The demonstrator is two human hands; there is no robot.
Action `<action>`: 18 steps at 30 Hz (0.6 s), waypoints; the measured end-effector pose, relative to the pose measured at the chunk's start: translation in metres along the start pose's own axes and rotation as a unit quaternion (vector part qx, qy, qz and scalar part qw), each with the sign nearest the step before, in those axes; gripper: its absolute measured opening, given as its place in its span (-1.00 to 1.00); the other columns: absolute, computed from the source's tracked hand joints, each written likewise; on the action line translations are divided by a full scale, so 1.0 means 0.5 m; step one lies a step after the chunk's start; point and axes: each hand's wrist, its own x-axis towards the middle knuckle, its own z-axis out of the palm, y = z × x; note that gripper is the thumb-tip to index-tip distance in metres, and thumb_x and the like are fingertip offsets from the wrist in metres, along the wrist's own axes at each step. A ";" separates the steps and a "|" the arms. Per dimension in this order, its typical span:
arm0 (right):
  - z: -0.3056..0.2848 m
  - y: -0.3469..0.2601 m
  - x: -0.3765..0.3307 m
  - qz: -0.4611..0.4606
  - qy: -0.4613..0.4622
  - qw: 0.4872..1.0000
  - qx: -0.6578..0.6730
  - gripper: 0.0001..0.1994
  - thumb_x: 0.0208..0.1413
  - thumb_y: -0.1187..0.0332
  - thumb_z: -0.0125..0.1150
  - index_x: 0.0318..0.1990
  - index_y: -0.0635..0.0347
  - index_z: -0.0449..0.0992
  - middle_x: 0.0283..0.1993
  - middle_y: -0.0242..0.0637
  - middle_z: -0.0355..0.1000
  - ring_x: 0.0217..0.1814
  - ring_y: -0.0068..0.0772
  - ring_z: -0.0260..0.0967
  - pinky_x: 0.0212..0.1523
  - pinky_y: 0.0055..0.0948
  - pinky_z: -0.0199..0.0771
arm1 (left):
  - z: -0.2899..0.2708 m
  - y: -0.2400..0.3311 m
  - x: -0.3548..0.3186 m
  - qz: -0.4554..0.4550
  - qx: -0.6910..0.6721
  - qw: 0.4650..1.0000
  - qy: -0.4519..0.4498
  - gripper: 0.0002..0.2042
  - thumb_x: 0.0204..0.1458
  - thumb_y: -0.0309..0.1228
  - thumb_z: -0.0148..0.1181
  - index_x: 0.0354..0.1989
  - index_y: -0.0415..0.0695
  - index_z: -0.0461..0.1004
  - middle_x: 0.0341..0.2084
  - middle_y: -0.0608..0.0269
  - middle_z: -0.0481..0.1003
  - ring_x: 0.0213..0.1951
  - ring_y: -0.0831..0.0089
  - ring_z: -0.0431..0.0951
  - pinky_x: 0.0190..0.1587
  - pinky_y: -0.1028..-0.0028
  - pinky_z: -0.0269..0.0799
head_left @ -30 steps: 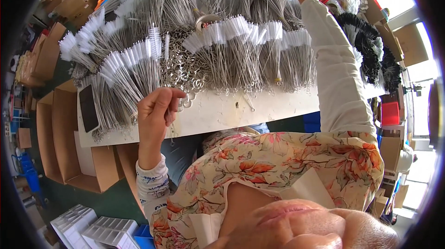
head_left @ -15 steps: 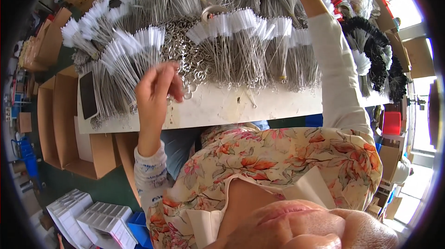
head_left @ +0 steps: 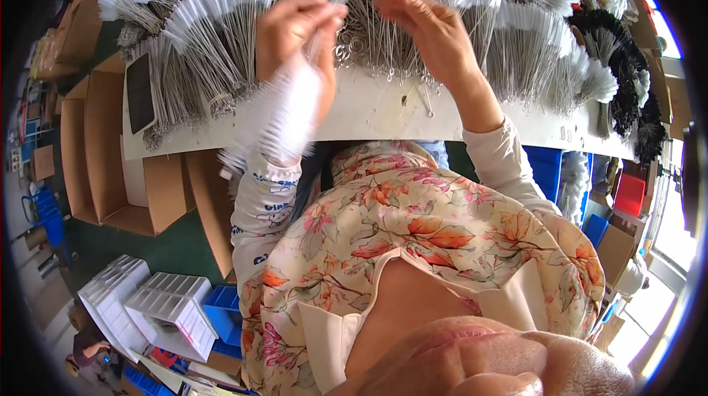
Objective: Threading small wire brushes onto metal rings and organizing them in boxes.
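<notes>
Above the white table (head_left: pixel 369 112), left hand (head_left: pixel 295 27) grips a white brush bundle (head_left: pixel 284 112) — right hand (head_left: pixel 428 31) pinches wires; heaps of brushes (head_left: pixel 214 20) lie bundled, loose ones remain.

The far half of the worktop (head_left: pixel 383 112) is blocked by fanned heaps of white-tipped wire brushes (head_left: pixel 221 35), with black brushes (head_left: pixel 627 94) massed at its right end. A bare strip of worktop is left along the near edge, between the heaps and the body; a few loose wires (head_left: pixel 424 97) lie on it. The air over that strip is taken up on the left by a bundle (head_left: pixel 284 119) hanging blurred from the left hand (head_left: pixel 295 27), and on the right by the right hand (head_left: pixel 428 31) and its forearm. A narrow gap is left between the 2 hands. A dark slab (head_left: pixel 140 94) lies on the worktop's left end. Open cartons (head_left: pixel 103 153) stand to the left below the worktop.
</notes>
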 end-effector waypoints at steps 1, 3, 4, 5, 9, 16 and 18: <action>0.000 0.012 -0.016 0.099 -0.011 0.992 0.073 -0.67 0.22 0.17 -0.06 -0.16 0.26 0.49 -0.20 -0.28 0.45 -0.15 -0.46 0.40 -0.07 -0.48 0.42 | 0.007 0.024 -0.015 -0.062 -0.020 0.998 -0.017 -0.97 -0.01 -0.64 0.09 -0.40 -0.34 0.44 -0.44 0.10 0.45 -0.38 0.45 0.53 -0.32 0.60 0.50; 0.008 0.043 -0.045 0.119 -0.025 0.958 0.261 -0.70 0.23 0.18 -0.09 -0.15 0.21 0.44 -0.25 -0.30 0.45 -0.21 -0.52 0.41 -0.23 -0.55 0.48 | 0.025 0.013 -0.052 0.030 0.146 0.971 -0.185 -0.88 -0.08 -0.60 0.16 -0.33 -0.30 0.46 -0.38 0.12 0.45 -0.37 0.34 0.52 -0.29 0.52 0.50; 0.025 0.044 -0.049 0.127 0.019 0.943 0.308 -0.74 0.24 0.21 -0.10 -0.14 0.19 0.39 -0.29 -0.32 0.44 -0.28 -0.56 0.40 -0.33 -0.59 0.46 | 0.034 -0.012 -0.087 0.068 0.116 0.977 -0.164 -0.84 -0.09 -0.60 0.17 -0.29 -0.25 0.46 -0.32 0.13 0.43 -0.34 0.31 0.51 -0.28 0.49 0.49; -0.004 0.049 -0.055 0.170 -0.073 0.889 0.418 -0.78 0.25 0.27 -0.13 -0.15 0.20 0.38 -0.33 -0.36 0.42 -0.34 -0.58 0.36 -0.31 -0.57 0.44 | 0.042 -0.034 -0.121 0.106 0.086 0.980 -0.142 -0.79 -0.11 -0.59 0.19 -0.24 -0.21 0.46 -0.26 0.15 0.41 -0.31 0.28 0.49 -0.28 0.46 0.47; -0.087 -0.039 -0.073 0.145 -0.168 0.955 0.197 -0.77 0.22 0.31 -0.05 -0.11 0.28 0.39 -0.35 -0.42 0.39 -0.35 -0.64 0.29 -0.23 -0.61 0.36 | 0.015 -0.019 -0.173 0.110 0.118 0.964 -0.211 -0.62 -0.15 -0.57 0.26 -0.08 -0.11 0.43 -0.18 0.13 0.36 -0.29 0.31 0.44 -0.30 0.42 0.43; -0.176 -0.010 -0.216 0.086 -0.263 0.350 -0.895 -0.95 -0.10 0.41 0.13 -0.52 0.08 0.49 -0.55 -0.29 0.45 -0.39 -0.39 0.47 -0.37 -0.31 0.44 | -0.054 -0.039 -0.243 -0.180 0.076 0.909 -0.368 -0.69 -0.01 -0.47 0.17 -0.07 -0.22 0.38 -0.43 0.12 0.48 -0.48 0.41 0.52 -0.42 0.48 0.44; -0.175 0.016 -0.241 -0.082 -0.223 0.595 -0.768 -0.91 -0.02 0.39 0.10 -0.49 0.16 0.48 -0.59 -0.30 0.41 -0.46 -0.40 0.45 -0.43 -0.31 0.40 | -0.046 -0.038 -0.259 -0.182 0.067 0.914 -0.357 -0.69 -0.02 -0.46 0.17 -0.07 -0.22 0.38 -0.44 0.13 0.48 -0.46 0.40 0.53 -0.41 0.47 0.44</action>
